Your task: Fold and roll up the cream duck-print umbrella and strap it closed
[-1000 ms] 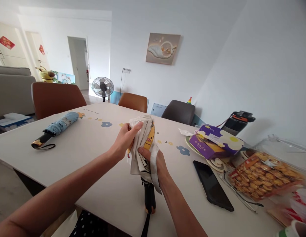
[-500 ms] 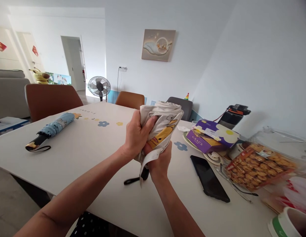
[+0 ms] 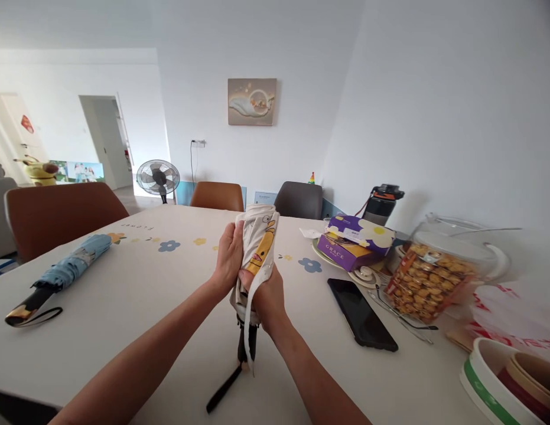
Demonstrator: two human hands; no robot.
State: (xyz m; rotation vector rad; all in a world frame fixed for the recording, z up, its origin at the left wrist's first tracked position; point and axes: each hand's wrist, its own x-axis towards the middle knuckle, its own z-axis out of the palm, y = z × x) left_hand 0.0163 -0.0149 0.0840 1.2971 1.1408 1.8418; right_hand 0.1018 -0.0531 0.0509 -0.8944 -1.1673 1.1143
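A folded white umbrella [image 3: 258, 236] with a yellow cartoon print is held upright between both hands above the table. My left hand [image 3: 229, 257] presses its palm and fingers along the left side of the cloth. My right hand [image 3: 266, 295] wraps round the lower right side, its thumb across the front. From the cloth a loose white strap [image 3: 249, 319] hangs down. Below the hands show the black handle [image 3: 247, 342] and its black wrist loop [image 3: 224, 389]. A second umbrella [image 3: 77, 262], blue and rolled up, lies on the left of the table.
On the white table [image 3: 159, 330], to the right, lie a black phone [image 3: 362, 316] and glasses [image 3: 407, 321]. Behind them are a purple box [image 3: 352, 245], a bag of cookies [image 3: 428, 280] and a clear jug [image 3: 461, 242]. Paper cups [image 3: 500, 378] stand front right. Chairs [image 3: 217, 196] line the far side.
The umbrella has been turned more upright, its cloth pressed narrower and its handle now more exposed. My left hand has flattened against the side. The view has shifted right and tilted up.
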